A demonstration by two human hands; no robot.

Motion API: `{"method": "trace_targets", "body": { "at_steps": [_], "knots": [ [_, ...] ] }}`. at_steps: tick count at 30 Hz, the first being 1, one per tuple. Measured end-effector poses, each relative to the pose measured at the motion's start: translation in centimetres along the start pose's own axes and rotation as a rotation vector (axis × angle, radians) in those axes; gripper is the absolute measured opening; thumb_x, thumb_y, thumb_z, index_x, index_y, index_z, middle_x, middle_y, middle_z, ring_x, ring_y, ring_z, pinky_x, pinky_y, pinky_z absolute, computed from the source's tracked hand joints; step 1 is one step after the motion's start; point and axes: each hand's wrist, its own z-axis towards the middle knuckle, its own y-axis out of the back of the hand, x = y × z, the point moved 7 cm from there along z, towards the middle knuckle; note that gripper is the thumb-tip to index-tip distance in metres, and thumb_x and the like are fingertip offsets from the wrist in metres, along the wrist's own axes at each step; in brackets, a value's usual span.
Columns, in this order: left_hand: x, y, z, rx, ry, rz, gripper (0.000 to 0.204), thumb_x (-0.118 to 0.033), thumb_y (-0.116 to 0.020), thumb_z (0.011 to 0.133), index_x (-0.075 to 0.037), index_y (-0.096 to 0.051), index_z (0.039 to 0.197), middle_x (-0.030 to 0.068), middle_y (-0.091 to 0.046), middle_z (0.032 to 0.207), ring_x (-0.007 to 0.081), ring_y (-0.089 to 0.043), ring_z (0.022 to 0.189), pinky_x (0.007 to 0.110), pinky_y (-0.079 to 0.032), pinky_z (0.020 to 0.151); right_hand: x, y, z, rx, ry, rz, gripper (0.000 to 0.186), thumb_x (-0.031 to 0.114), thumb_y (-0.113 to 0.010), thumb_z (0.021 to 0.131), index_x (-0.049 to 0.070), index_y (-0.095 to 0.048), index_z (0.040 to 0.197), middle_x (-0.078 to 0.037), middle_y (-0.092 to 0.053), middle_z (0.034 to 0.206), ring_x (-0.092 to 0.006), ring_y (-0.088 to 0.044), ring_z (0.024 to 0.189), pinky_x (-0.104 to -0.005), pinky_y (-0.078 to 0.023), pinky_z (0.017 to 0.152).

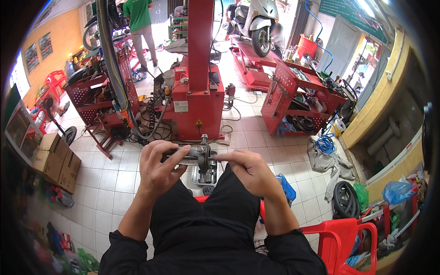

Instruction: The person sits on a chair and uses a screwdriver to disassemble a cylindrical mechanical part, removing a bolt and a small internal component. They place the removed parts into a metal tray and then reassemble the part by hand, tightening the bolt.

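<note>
Above my knees, my left hand is closed around a metal part with bolts. It is grey and dark, with one bolt standing up at its top; its exact kind does not show. From the other side comes my right hand, its index finger stretched out so the tip meets the part's right side. The other right fingers are bent and partly hidden, and I see nothing held in them. Lower down between my knees is a silver metal tray, partly covered by the part.
Ahead stands a red machine with a tall post. Red tool carts flank it, and hoses lie around its base. A scooter is on a red lift, with people nearby. Cardboard boxes sit left; a red chair and tyres right.
</note>
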Motion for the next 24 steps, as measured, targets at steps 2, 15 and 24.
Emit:
{"method": "trace_targets", "body": {
  "at_steps": [2,15,24],
  "knots": [
    [0.1,0.1,-0.1,0.006,0.005,-0.001,0.062,-0.008,-0.079,0.049,-0.017,-0.068,0.109,0.0021,-0.055,0.100,0.0235,-0.057,0.091,0.040,-0.046,0.078,-0.4,-0.3,-0.3,0.129,-0.053,-0.031,0.034,-0.006,-0.048,0.083,0.000,-0.061,0.113,-0.017,-0.062,0.093,-0.0287,-0.060,0.082,-0.0347,-0.047,0.075],
    [0.1,0.2,0.0,-0.006,0.013,-0.004,0.061,-0.007,-0.079,0.050,-0.017,-0.068,0.109,0.0023,-0.055,0.100,0.0237,-0.057,0.091,0.040,-0.047,0.078,0.4,0.2,0.2,-0.036,-0.014,0.091,0.033,-0.005,-0.049,0.085,0.003,-0.060,0.115,-0.011,-0.057,0.079,-0.0197,-0.056,0.070,-0.0293,-0.044,0.067],
    [0.2,0.3,0.0,-0.010,0.007,0.007,0.061,-0.007,-0.079,0.051,-0.017,-0.068,0.109,0.0025,-0.055,0.100,0.0239,-0.057,0.091,0.040,-0.046,0.078,-1.0,0.5,-0.1,-0.135,-0.183,0.148,0.031,0.002,-0.049,0.092,0.002,-0.056,0.122,-0.006,-0.056,0.077,-0.0087,-0.048,0.065,-0.0237,-0.041,0.061]
  ]
}}
